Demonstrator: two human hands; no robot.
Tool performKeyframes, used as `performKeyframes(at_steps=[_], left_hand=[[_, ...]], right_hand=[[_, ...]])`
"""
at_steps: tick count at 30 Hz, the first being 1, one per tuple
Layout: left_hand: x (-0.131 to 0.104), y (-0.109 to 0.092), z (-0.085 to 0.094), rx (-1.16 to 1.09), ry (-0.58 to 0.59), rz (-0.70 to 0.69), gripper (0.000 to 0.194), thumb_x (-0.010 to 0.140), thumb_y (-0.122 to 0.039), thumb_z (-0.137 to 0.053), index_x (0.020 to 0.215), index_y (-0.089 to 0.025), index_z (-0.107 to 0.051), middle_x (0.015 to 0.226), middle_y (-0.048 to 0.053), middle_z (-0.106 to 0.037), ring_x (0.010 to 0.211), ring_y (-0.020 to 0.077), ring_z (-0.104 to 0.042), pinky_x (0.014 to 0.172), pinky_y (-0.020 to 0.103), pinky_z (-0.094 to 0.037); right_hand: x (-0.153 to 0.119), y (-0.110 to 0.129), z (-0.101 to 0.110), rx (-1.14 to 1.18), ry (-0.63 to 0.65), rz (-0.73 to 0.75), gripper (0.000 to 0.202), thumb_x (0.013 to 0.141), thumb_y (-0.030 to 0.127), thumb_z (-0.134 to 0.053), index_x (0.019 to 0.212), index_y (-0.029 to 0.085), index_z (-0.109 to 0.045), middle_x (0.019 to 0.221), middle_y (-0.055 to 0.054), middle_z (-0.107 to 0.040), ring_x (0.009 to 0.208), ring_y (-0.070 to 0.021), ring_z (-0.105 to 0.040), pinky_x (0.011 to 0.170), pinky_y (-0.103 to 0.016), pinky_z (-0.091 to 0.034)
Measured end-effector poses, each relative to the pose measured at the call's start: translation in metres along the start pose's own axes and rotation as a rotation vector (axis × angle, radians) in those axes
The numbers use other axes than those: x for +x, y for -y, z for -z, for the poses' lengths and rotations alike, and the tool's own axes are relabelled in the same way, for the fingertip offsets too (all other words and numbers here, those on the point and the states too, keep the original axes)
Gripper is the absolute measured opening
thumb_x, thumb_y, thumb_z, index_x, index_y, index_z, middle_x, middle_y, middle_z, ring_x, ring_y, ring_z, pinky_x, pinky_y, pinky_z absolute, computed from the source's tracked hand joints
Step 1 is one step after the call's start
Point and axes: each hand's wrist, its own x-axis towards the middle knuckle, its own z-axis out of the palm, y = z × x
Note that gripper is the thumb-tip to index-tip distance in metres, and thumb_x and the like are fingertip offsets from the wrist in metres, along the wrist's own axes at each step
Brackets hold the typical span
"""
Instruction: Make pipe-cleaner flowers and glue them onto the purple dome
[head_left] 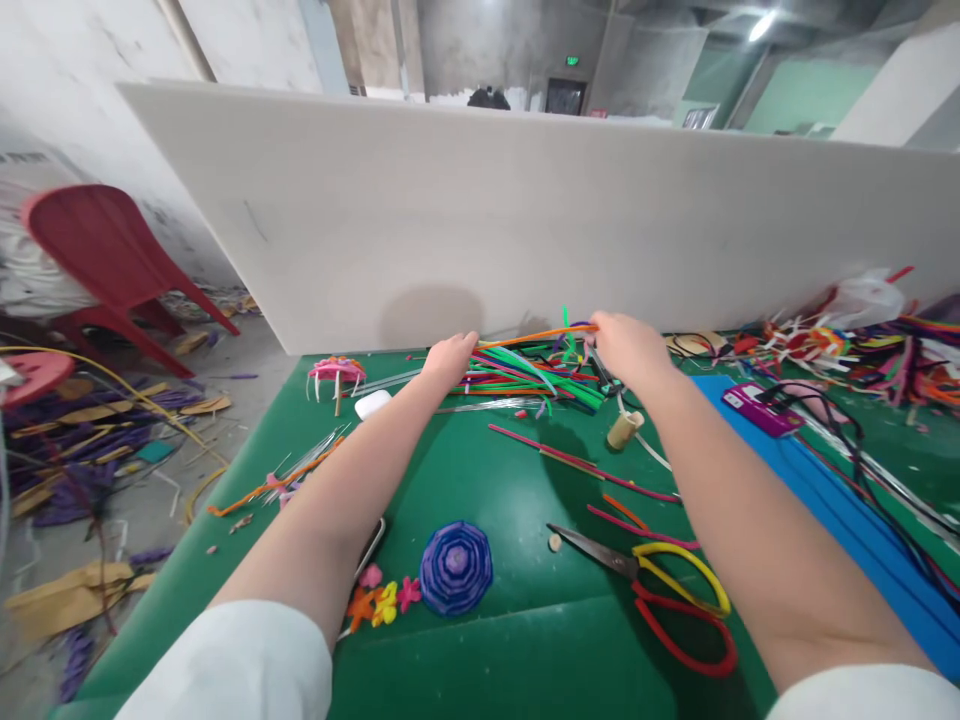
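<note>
White board [525, 220] stands upright along the far side of the green table [540, 660], probably as a screen between work places. Red chair [112, 230] off to the left, on the littered floor. Blue panel [847, 520] lies at the right, under the purple power strip [761, 412], likely put there to stay out of the work area. Bundle of coloured pipe cleaners [525, 390] lies across the table near the board, ends loosely lined up, presumably so single ones pull out easily. Scissors [637, 570] lie partly open, handles beside the right forearm, likely parked for quick pickup. Right hand [628, 345] is pinched on the right end of an orange pipe cleaner [536, 336]; left hand [450, 360] has fingertips together, seemingly clamped on its other end. Hands sit apart, the strip stretched between them above the bundle, probably to keep it straight; exact finger contact is too small to read. Blue-purple coiled disc [456, 567] lies flat near the wearer, fuzzy flowers [385, 603] just left of it, likely set aside from the loose stock. Smallest: round pale piece [555, 543] by the scissor tips.
</note>
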Motion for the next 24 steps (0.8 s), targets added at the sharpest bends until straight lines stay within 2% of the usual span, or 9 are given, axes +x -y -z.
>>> performKeyframes(at_steps=[5, 7, 9, 13, 15, 16, 18, 21, 24], left_hand=[[0.003, -0.005, -0.021, -0.014, 0.076, 0.021, 0.028, 0.086, -0.012, -0.036, 0.112, -0.016, -0.045, 0.096, 0.011, -0.064, 0.087, 0.0207, -0.062, 0.076, 0.031, -0.046], [0.005, -0.009, -0.028, -0.013, 0.084, 0.018, 0.028, 0.088, -0.016, -0.034, 0.113, -0.015, -0.046, 0.100, 0.012, -0.063, 0.091, 0.0214, -0.061, 0.078, 0.031, -0.045], [0.006, -0.013, -0.032, -0.009, 0.077, 0.007, 0.031, 0.088, -0.021, -0.034, 0.116, -0.014, -0.046, 0.106, 0.014, -0.060, 0.098, 0.0231, -0.058, 0.083, 0.033, -0.043], [0.000, -0.010, -0.032, 0.007, 0.047, -0.013, 0.046, 0.084, -0.028, -0.042, 0.128, -0.015, -0.038, 0.119, 0.015, -0.053, 0.111, 0.0272, -0.049, 0.092, 0.037, -0.038], [-0.007, -0.001, -0.030, 0.015, 0.046, -0.016, 0.049, 0.081, -0.029, -0.046, 0.128, -0.015, -0.040, 0.119, 0.014, -0.052, 0.112, 0.0280, -0.047, 0.092, 0.038, -0.037], [-0.011, 0.005, -0.028, 0.018, 0.050, -0.016, 0.047, 0.080, -0.030, -0.047, 0.125, -0.016, -0.043, 0.118, 0.014, -0.053, 0.112, 0.0280, -0.048, 0.092, 0.038, -0.037], [-0.021, 0.018, -0.024, 0.026, 0.060, -0.015, 0.042, 0.080, -0.031, -0.047, 0.119, -0.016, -0.048, 0.115, 0.013, -0.055, 0.110, 0.0277, -0.049, 0.090, 0.038, -0.038], [-0.036, 0.025, -0.015, 0.025, 0.072, -0.055, 0.038, 0.082, -0.036, -0.047, 0.114, -0.017, -0.052, 0.111, 0.012, -0.056, 0.106, 0.0268, -0.050, 0.088, 0.037, -0.040], [-0.053, 0.009, -0.009, 0.000, 0.085, -0.159, 0.038, 0.086, -0.045, -0.041, 0.107, -0.017, -0.056, 0.106, 0.011, -0.058, 0.103, 0.0250, -0.051, 0.086, 0.035, -0.040]], right_hand=[[0.013, -0.027, 0.035, 0.070, -0.190, -0.074, 0.036, 0.093, 0.027, -0.028, 0.108, 0.010, -0.055, 0.097, -0.019, -0.062, 0.089, -0.0251, -0.058, 0.076, -0.040, -0.041], [0.023, -0.023, 0.037, 0.143, -0.277, -0.040, 0.040, 0.094, 0.029, -0.023, 0.111, 0.008, -0.053, 0.100, -0.018, -0.061, 0.094, -0.0238, -0.056, 0.079, -0.037, -0.040], [0.036, -0.009, 0.027, 0.189, -0.300, 0.006, 0.042, 0.095, 0.028, -0.018, 0.115, 0.009, -0.050, 0.103, -0.015, -0.060, 0.097, -0.0214, -0.056, 0.079, -0.033, -0.040], [0.058, 0.030, -0.031, 0.234, -0.079, 0.155, 0.041, 0.095, 0.025, -0.019, 0.122, 0.012, -0.048, 0.113, -0.014, -0.059, 0.103, -0.0211, -0.055, 0.084, -0.032, -0.040], [0.059, 0.045, -0.068, 0.237, 0.108, 0.262, 0.041, 0.090, 0.041, -0.036, 0.118, 0.016, -0.054, 0.116, -0.014, -0.059, 0.108, -0.0239, -0.053, 0.089, -0.033, -0.039], [0.058, 0.050, -0.084, 0.240, 0.184, 0.301, 0.049, 0.082, 0.051, -0.048, 0.118, 0.019, -0.055, 0.120, -0.014, -0.057, 0.111, -0.0259, -0.052, 0.091, -0.034, -0.038], [0.054, 0.055, -0.109, 0.234, 0.302, 0.333, 0.085, 0.060, 0.064, -0.065, 0.130, 0.021, -0.045, 0.133, -0.016, -0.046, 0.121, -0.0332, -0.042, 0.096, -0.043, -0.035], [0.053, 0.057, -0.128, 0.176, 0.463, 0.319, 0.122, 0.045, 0.071, -0.068, 0.144, 0.023, -0.014, 0.146, -0.020, -0.023, 0.132, -0.0394, -0.021, 0.100, -0.058, -0.022], [0.060, 0.059, -0.134, 0.108, 0.497, 0.293, 0.119, 0.051, 0.067, -0.067, 0.144, 0.023, -0.008, 0.141, -0.022, -0.032, 0.128, -0.0394, -0.032, 0.099, -0.059, -0.022]])
